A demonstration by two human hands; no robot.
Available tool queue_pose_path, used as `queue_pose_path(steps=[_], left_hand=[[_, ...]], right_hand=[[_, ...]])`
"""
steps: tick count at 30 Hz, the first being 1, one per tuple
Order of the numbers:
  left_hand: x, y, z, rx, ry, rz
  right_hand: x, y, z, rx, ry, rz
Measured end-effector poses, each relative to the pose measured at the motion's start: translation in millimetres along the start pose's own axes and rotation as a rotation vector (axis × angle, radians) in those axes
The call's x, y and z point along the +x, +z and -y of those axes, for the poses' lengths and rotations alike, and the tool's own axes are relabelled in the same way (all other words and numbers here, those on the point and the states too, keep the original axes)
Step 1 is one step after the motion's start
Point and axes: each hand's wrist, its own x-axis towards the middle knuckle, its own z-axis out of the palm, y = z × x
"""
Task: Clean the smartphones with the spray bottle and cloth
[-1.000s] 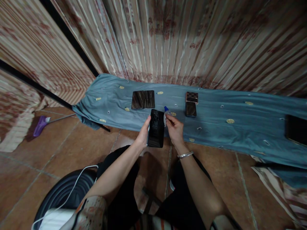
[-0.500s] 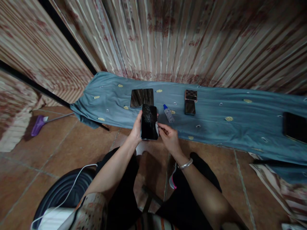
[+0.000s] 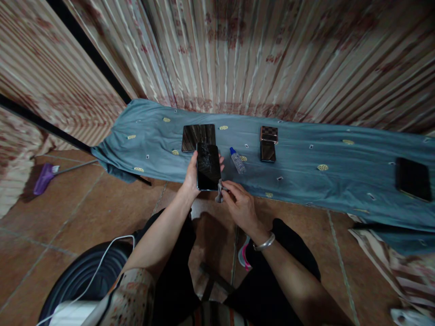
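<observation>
My left hand holds a black phone with a cracked screen, face up, above the near edge of a blue-grey cloth. My right hand pinches a small grey wipe just below the phone's lower right corner. A small clear spray bottle with a blue cap lies on the cloth just right of the phone.
Two dark phones lie side by side beyond the held one. Two more phones lie further right, one with a chequered back. Another dark phone lies at far right. A purple broom lies on the tiled floor at left.
My right hand let go of the spray bottle, which now lies on the cloth, and came down to the phone's lower corner with the wipe. The phone moved slightly left and away.
</observation>
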Motion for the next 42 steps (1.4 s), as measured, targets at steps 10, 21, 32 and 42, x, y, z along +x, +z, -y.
queue_pose_path(steps=[10,21,32,42], left_hand=[[1,2.8,6,-0.014,0.015,-0.068],[4,2.8,23,0.01,-0.051,-0.108],[-4,0.6,38,0.045,-0.117,-0.115],[-5,-1.1,51,0.053,-0.064,-0.111]], right_hand=[[4,-4,7,-0.418,-0.415,0.021],[4,9,20,-0.363,-0.453,0.052],[14,11,7,-0.317,-0.385,0.048],[28,6,1,-0.368,-0.309,-0.014]])
